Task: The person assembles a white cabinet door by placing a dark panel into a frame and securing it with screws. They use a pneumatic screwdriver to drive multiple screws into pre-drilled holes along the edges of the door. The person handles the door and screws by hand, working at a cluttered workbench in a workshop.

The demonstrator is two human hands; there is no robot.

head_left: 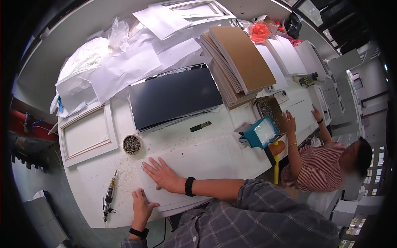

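My right hand (166,177) lies flat with spread fingers on a thin white panel (206,165) at the table's near side. A black band circles that wrist. At the panel's near left corner is my left hand (142,208), its thumb held out from the fingers and nothing seen in its grasp. A powered screwdriver (109,196) lies on the table left of my hands, its bit pointing away from me. Beyond my right hand stands a round tub (132,144) full of small metal screws or similar pieces. Pale crumbs are scattered between tub and screwdriver.
A white frame (89,132) lies at left, dark panels (175,97) in the middle. Brown boards (242,58) are stacked behind, right. A dark flat tool (201,126), a turquoise device (260,132) and a box of metal pieces (269,108) precede a co-worker (316,163).
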